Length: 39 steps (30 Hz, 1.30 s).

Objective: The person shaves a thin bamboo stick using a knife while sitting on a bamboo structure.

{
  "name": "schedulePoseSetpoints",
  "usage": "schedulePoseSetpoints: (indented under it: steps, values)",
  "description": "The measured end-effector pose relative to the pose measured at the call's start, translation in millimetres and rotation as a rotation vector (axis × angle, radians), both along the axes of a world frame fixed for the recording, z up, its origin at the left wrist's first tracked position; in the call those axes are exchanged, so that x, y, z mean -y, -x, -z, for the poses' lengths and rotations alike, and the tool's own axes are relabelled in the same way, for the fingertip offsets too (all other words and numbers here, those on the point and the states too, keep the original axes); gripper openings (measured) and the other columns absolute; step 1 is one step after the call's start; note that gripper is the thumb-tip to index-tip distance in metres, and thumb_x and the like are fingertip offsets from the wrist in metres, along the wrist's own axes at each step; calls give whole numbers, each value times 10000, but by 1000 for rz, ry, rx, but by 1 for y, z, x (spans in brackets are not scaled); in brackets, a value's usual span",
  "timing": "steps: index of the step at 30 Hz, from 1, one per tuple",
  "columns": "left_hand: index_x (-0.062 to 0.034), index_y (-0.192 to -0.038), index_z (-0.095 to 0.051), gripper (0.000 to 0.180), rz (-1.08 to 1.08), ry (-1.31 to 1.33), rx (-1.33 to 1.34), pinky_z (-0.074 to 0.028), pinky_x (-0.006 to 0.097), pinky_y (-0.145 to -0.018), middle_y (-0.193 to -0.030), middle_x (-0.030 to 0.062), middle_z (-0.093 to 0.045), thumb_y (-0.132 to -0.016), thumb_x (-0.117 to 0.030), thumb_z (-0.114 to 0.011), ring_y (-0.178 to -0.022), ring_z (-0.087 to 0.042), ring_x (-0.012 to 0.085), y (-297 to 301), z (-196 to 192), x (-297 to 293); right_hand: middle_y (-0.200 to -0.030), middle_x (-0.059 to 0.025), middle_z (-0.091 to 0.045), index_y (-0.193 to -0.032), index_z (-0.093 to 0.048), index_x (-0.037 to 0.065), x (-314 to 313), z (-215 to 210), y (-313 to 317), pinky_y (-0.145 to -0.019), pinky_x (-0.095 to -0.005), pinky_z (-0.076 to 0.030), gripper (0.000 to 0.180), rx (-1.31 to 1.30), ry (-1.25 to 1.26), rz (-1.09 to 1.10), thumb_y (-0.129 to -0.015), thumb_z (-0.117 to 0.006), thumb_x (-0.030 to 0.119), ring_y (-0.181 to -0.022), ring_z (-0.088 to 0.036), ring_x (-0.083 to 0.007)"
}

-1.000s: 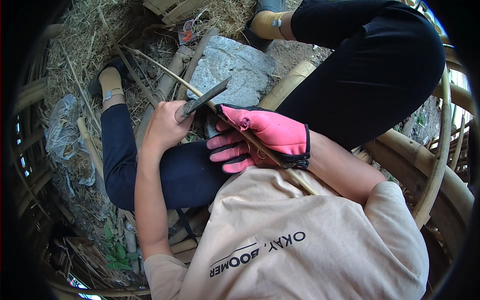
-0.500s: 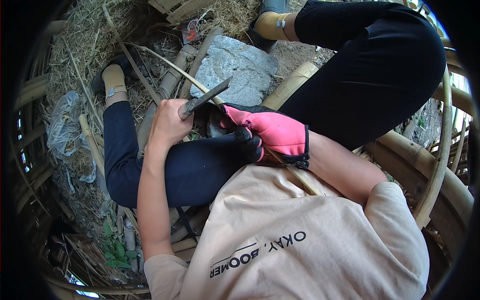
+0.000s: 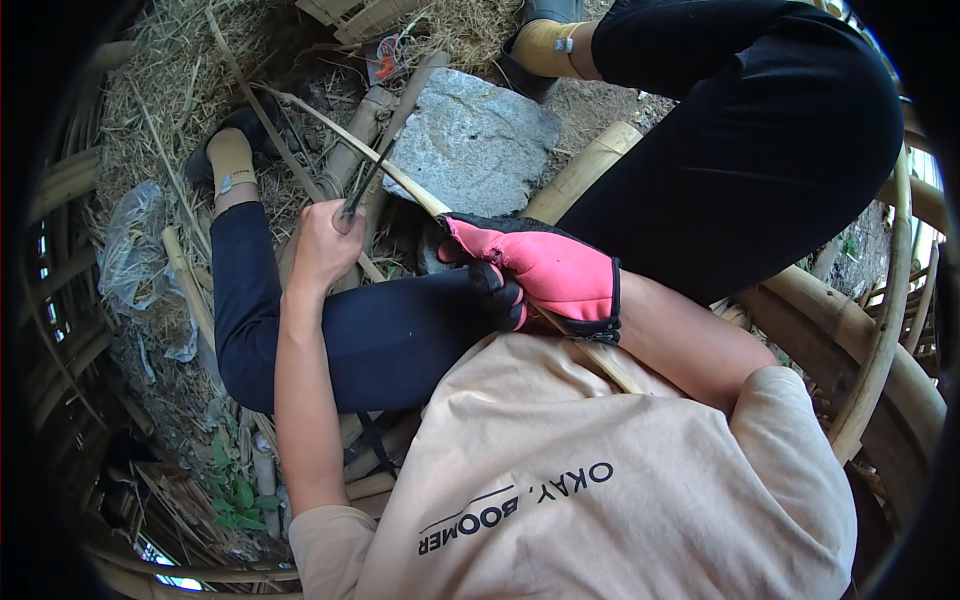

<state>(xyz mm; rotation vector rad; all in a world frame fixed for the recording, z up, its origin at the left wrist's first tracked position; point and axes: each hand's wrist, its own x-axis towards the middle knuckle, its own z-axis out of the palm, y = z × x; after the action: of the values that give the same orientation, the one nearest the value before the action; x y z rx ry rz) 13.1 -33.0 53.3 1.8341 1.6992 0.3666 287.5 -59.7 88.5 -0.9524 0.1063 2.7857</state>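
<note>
My left hand (image 3: pixel 328 245), bare, is wrapped round the handle of a knife (image 3: pixel 366 186). Its dark blade points up and away, seen nearly edge-on, and crosses a long pale bamboo strip (image 3: pixel 405 182) in the picture; whether they touch I cannot tell. My right hand (image 3: pixel 540 270), in a pink and black glove, grips that strip above my thigh. One end of the strip runs out far left toward the straw; the other (image 3: pixel 612 368) comes out behind the glove against my shirt. The glove hides the strip's middle.
A flat grey stone slab (image 3: pixel 480 135) lies beyond my hands, with bamboo poles (image 3: pixel 590 170) beside it. Straw (image 3: pixel 165 85) and a clear plastic bag (image 3: pixel 135 255) are on the ground at left. Curved bamboo pieces (image 3: pixel 850 340) rise at right. Green leaves (image 3: pixel 240 500) grow at lower left.
My left hand has drawn slightly nearer and turned the knife, so its blade now points more steeply away and looks thinner. My right hand keeps its grip on the strip, almost unmoved.
</note>
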Motion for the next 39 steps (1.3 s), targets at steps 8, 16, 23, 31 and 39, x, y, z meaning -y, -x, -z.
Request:
schedulePoseSetpoints:
  steps: [8, 16, 23, 31, 39]
  values:
    - [40, -669, -522, 190, 58, 37, 43, -414, 437, -549, -623, 242, -501, -798, -82, -592, -617, -523, 450, -33, -12, 2, -581, 90, -477, -1164, -524, 89, -2, -2, -2, -408, -176, -362, 375, 28, -78, -3, -968, -580, 403, -442, -424, -19]
    - [39, -687, -536, 232, 86, -64, 48, -381, 373, -500, -542, 165, -419, -840, -120, -608, -463, -399, 244, -22, 0, 3, -566, 111, -453, -1097, -561, 109, -4, -3, 2, -387, -204, -337, 421, 81, -108, -40, -964, -540, 508, -417, -406, -10]
    - [61, -665, -532, 291, -68, -33, -93, -409, 406, -534, -544, 215, -470, -852, -149, -604, -486, -505, 357, 30, 15, -6, -556, 103, -467, -1137, -537, 100, -3, -11, 3, -401, -166, -333, 373, 41, -74, -10, -956, -592, 421, -426, -414, -4]
    - [34, -644, -484, 319, 57, -38, 65, -345, 359, -491, -507, 96, -397, -870, -144, -623, -486, -366, 151, -12, 5, 1, -578, 89, -471, -1109, -546, 71, -5, -8, -3, -403, -174, -328, 400, 22, -31, 20, -951, -599, 435, -437, -416, -22]
    - [59, -692, -549, 266, -123, 58, -118, -438, 415, -579, -607, 243, -526, -837, -152, -617, -613, -531, 448, 21, 17, -18, -555, 96, -463, -1095, -563, 85, -5, -9, -2, -389, -205, -343, 426, 71, -104, -9, -953, -566, 487, -413, -416, -31]
